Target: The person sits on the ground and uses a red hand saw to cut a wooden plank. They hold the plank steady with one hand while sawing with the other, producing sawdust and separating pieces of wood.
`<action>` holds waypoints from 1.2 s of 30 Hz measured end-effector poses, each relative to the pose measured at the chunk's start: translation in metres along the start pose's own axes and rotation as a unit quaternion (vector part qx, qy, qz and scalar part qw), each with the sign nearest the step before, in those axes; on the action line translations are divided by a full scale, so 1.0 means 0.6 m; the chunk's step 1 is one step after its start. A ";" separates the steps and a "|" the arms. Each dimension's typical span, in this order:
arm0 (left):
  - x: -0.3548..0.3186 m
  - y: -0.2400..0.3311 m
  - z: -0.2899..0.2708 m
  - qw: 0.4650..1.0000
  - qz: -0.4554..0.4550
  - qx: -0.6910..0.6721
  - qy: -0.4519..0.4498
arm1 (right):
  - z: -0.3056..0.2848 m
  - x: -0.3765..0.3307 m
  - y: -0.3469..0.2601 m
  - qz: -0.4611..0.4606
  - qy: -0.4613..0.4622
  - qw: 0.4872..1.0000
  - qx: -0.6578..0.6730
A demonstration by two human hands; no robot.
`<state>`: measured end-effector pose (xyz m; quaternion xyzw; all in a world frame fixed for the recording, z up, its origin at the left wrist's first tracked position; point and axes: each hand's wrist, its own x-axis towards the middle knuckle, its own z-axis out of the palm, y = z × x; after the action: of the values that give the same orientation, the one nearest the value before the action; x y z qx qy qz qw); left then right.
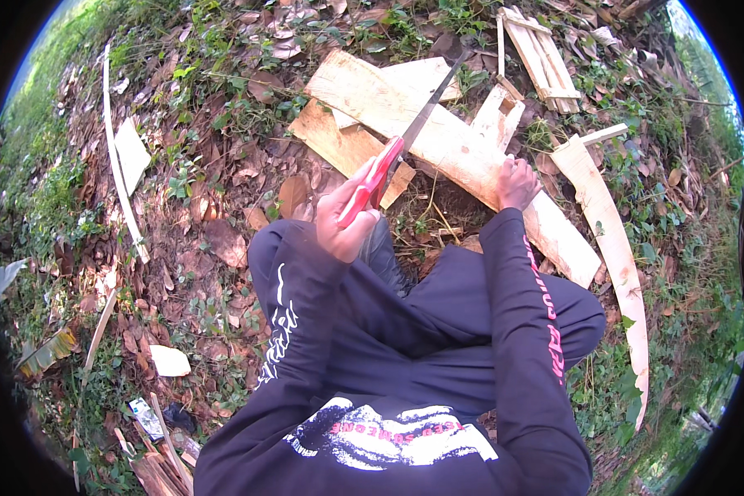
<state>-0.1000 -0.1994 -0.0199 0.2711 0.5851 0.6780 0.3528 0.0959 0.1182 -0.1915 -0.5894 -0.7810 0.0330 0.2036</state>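
Observation:
My left hand (347,217) is closed round the red handle of a handsaw (376,180). The saw's long dark blade slants up and to the right, passing across a wide pale wooden plank (438,140); whether its teeth touch the wood I cannot tell. This plank runs diagonally from the upper middle down to my right knee. Farther down it, my right hand (517,183) presses on the wood with curled fingers, gripping it. Beneath the plank's far end lie another board (335,136) and a paler piece (426,76).
On the right, a long board (612,227) curves past my knee. Beyond it sits a small slatted wooden frame (541,58), near a boxy wooden piece (498,112). Thin strips (114,140) and offcuts (169,361) lie to the left among leaves and weeds. My folded legs (405,322) occupy the near middle.

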 end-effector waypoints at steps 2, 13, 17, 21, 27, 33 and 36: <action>0.003 -0.004 0.003 1.000 -0.003 0.012 0.000 | 0.000 0.002 0.000 -0.001 0.000 1.000 0.003; 0.016 -0.024 0.021 0.999 0.003 0.018 -0.027 | 0.002 0.010 -0.001 0.014 -0.013 1.000 0.008; 0.018 -0.021 0.019 0.999 -0.044 0.011 -0.029 | 0.002 0.009 0.006 0.017 -0.012 1.000 0.014; 0.027 -0.009 0.024 0.992 -0.100 -0.050 -0.059 | -0.005 0.009 0.004 0.016 0.017 1.000 -0.021; 0.030 -0.017 0.056 0.993 -0.081 -0.016 -0.082 | 0.018 -0.001 -0.069 0.080 0.046 0.996 0.010; 0.043 0.019 0.095 0.991 -0.128 -0.010 -0.031 | 0.038 0.010 -0.075 0.116 0.005 0.993 -0.029; 0.039 0.026 0.128 0.996 -0.060 0.060 -0.013 | 0.035 0.021 -0.076 0.124 -0.008 0.992 -0.031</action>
<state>-0.0566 -0.1355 0.0071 0.2650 0.6351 0.6158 0.3837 0.0445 0.1203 -0.1938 -0.6874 -0.7043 0.0381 0.1731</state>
